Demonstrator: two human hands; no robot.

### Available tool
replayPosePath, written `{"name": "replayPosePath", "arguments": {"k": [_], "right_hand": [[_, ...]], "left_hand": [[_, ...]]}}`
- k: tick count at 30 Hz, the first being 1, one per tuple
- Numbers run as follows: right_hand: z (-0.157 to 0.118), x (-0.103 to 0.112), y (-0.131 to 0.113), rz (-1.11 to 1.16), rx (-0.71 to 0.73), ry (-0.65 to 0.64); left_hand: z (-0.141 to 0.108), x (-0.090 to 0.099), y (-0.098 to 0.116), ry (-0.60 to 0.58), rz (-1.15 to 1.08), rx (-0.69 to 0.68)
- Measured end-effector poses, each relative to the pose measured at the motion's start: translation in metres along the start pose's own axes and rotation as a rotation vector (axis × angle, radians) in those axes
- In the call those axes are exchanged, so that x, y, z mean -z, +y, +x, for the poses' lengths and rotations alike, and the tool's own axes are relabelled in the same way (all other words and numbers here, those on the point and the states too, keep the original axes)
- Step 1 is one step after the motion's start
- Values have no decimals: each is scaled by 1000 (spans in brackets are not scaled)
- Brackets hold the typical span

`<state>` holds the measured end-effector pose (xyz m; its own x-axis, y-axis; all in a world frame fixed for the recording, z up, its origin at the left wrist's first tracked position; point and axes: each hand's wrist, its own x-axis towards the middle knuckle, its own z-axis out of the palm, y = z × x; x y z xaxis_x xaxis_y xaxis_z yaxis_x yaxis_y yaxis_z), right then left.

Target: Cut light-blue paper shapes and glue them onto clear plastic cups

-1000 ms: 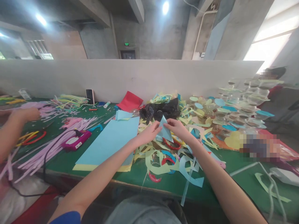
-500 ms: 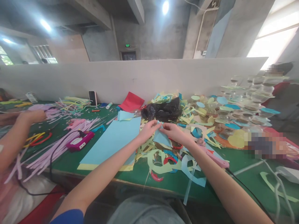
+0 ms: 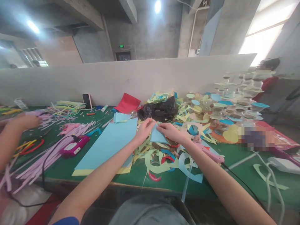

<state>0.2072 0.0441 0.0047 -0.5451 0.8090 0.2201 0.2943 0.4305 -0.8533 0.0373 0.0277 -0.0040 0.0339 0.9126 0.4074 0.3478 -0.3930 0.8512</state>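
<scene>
A small piece of light blue paper (image 3: pixel 158 136) is held up between my two hands, over the pile of paper scraps. My left hand (image 3: pixel 145 129) pinches its upper left edge. On the other side, my right hand (image 3: pixel 169 130) is closed on its upper right part, fingertips close to those of the left. Large light blue sheets (image 3: pixel 106 142) lie flat to the left, with yellow paper (image 3: pixel 79 172) under them. Ring-shaped pale green offcuts (image 3: pixel 151 162) and the red handles of what may be scissors (image 3: pixel 154 177) lie just below my hands.
A black plastic bag (image 3: pixel 161 109) sits behind the scraps. To the right are a pink glue gun (image 3: pixel 211 152) with a cord and stacked clear cups (image 3: pixel 246 97) with paper discs. A co-worker's hand (image 3: pixel 27 121) is at far left, near purple strips (image 3: pixel 47 159) and a magenta box (image 3: pixel 76 146).
The view has shifted slightly, so most things appear further left. My hands still hold the blue paper, with their fingertips a little further apart.
</scene>
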Motion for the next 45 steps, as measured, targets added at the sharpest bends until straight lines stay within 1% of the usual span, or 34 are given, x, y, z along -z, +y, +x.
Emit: {"name": "replayPosePath", "arguments": {"k": [4, 8, 13, 16, 19, 20, 22, 26, 29, 39, 41, 45], "right_hand": [[-2, -1, -3, 36, -1, 36], [-3, -3, -3, 42, 19, 53], [-5, -2, -7, 44, 18, 68], [-7, 0, -11, 24, 13, 102], [-7, 2, -14, -16, 2, 154], [-6, 3, -13, -24, -2, 175], [-4, 5, -11, -18, -10, 214], [-2, 9, -4, 8, -21, 259], [-1, 11, 0, -3, -33, 252], [-2, 11, -1, 10, -24, 183], [-2, 12, 0, -3, -20, 171], [-3, 13, -1, -28, -36, 96]], "left_hand": [[0, 3, 0, -40, 83, -26], [0, 2, 0, -66, 80, -13], [-1, -2, 4, -59, 50, -9], [-2, -3, 6, -52, 33, 13], [-2, -3, 5, -52, 72, 47], [-2, -3, 4, -71, 84, 61], [-2, -3, 1, -153, 72, 106], [-2, -4, -6, -362, -84, 204], [-2, -4, -9, -422, -163, 228], [0, -3, -15, -469, -230, 252], [1, -3, -16, -472, -241, 247], [1, -3, -17, -441, -262, 230]]}}
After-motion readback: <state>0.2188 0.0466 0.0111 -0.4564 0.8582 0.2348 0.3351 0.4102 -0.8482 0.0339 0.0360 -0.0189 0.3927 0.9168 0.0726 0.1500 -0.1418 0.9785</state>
